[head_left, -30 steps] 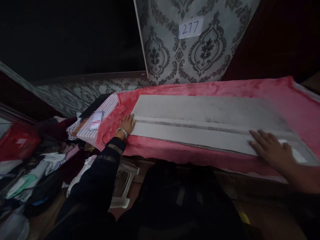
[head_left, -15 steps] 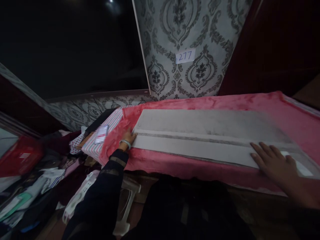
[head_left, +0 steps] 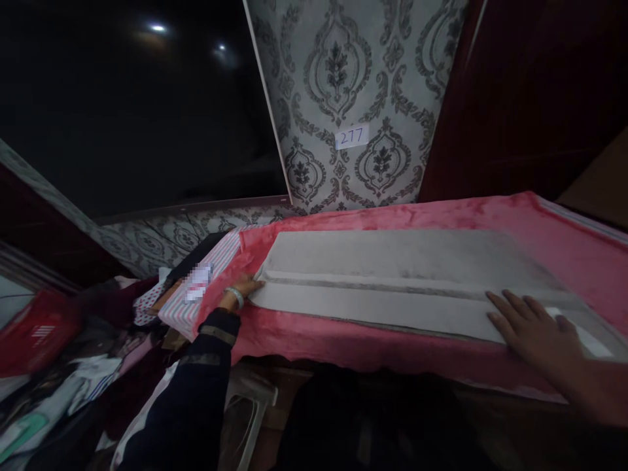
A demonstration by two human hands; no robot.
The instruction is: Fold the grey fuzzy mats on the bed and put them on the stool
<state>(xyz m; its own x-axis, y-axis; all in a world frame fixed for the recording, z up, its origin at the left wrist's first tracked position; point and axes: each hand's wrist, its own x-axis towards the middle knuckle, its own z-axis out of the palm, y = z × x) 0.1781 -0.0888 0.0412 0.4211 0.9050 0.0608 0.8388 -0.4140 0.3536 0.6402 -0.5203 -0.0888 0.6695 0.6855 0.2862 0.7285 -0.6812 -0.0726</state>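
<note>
A long, flat piece of pale grey cloth [head_left: 392,255] lies lengthwise, with a lighter strip [head_left: 353,307] folded up along its near side and a darker line between the two. At the left end of that strip, my left hand [head_left: 240,291], with a bracelet at the wrist, is closed on the edge of the cloth; part of its fingers is hidden. My right hand [head_left: 537,333] rests flat near the right end, fingers spread on the strip. Just beyond it a white patch [head_left: 593,340] shows, partly covered by the hand.
Beneath the cloth spreads a pink plush blanket [head_left: 304,333] over a table. A striped fabric edge [head_left: 179,320] with a blurred item [head_left: 199,284] is at left. Clothes [head_left: 93,379], a red bag [head_left: 42,333] and a white plastic stool [head_left: 255,399] stand lower left. A dark television [head_left: 147,111] hangs behind.
My view has tilted up slightly, so everything sits lower. The fold at the cloth's left end bulges a little more by my left hand. My right hand stays in place on the strip.
</note>
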